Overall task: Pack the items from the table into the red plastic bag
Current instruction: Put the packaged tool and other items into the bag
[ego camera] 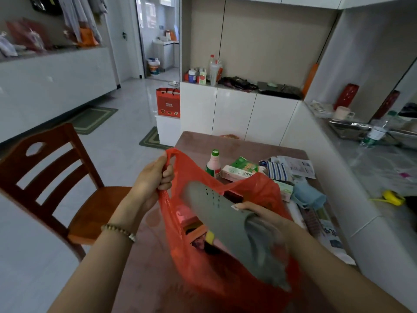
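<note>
While the left hand (pixel 155 175) curls its fingers (pixel 168 173) round a handle of the red plastic bag (pixel 225 274), which stands open at the near end of the mauve-covered bench (pixel 248 143), the right hand (pixel 267 216) grips a grey perforated insole (pixel 216 206) over the bag's mouth. A bottle (pixel 214 164), boxes (pixel 239 171) and a blue cloth (pixel 309 195) lie farther right. A wooden chair (pixel 56 177) stands left on the pale tiled floor (pixel 126 105), with white cabinets (pixel 237 109) beyond.

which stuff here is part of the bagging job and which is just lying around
Job: red plastic bag, left hand gripping its handle, right hand holding grey insole, pink bottle, green boxes, blue cloth.
Lying about: wooden chair, red gift bag, yellow tape measure, mug.
</note>
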Tool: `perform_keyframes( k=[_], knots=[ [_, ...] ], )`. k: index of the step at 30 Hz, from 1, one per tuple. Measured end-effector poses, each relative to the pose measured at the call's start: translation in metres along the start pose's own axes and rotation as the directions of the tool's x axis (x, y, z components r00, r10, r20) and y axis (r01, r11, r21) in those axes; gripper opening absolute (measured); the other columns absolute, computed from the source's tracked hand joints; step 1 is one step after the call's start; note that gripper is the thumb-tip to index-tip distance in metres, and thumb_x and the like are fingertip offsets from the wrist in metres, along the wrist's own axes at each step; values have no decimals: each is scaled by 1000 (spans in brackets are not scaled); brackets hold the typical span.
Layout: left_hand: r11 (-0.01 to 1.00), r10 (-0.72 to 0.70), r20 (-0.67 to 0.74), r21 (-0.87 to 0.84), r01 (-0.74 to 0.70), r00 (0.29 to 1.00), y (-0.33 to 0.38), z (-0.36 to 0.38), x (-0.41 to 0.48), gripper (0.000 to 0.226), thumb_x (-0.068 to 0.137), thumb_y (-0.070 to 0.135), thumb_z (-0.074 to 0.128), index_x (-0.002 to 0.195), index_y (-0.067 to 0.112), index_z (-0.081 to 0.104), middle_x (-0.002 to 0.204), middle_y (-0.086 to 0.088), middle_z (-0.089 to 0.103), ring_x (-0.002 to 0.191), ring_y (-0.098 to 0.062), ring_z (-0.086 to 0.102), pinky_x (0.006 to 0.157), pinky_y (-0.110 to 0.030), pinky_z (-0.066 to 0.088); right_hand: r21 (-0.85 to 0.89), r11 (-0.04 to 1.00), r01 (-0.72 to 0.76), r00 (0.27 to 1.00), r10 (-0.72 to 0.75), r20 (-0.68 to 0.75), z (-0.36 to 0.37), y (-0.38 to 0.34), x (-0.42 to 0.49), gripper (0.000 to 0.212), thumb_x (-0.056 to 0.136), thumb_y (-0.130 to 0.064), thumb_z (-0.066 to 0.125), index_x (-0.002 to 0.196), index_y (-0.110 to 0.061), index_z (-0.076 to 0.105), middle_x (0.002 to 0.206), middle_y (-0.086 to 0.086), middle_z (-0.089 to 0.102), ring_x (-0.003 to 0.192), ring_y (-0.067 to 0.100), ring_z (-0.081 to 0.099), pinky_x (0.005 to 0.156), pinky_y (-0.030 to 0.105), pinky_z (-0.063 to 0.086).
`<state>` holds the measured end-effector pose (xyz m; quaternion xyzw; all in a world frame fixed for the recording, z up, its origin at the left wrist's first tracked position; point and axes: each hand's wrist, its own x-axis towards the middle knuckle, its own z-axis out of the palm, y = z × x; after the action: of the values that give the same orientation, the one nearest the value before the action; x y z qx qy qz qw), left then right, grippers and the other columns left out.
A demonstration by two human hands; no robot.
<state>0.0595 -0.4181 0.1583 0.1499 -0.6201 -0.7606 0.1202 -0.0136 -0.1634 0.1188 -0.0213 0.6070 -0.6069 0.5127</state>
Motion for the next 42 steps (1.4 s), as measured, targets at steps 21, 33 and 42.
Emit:
perform_keyframes(
  k=[21,33,42],
  knots=[
    [996,11,112,84,-21,994,-20,-7,34,40,101,38,27,68,16,32,42,9,36,36,-4,22,35,-15,22,-335,899,282,905,-366,-219,1,-52,26,33,83,-34,64,112,-17,62,121,4,64,111,17,62,99,34,48],
    [993,-112,45,51,110,993,-44,-20,126,23,97,29,45,103,15,62,48,9,40,39,-4,34,38,-15,34,-515,813,271,778,-500,-380,-64,-128,208,58,81,-35,71,132,-18,50,137,-1,48,124,16,47,100,29,40],
    [984,-180,94,14,179,979,-70,-8,167,24,96,21,48,117,24,59,51,6,48,37,-5,37,37,-17,36,-508,826,245,748,-494,-443,-96,-112,327,25,80,-19,73,101,-9,64,102,11,65,100,28,62,85,40,50]
  ],
)
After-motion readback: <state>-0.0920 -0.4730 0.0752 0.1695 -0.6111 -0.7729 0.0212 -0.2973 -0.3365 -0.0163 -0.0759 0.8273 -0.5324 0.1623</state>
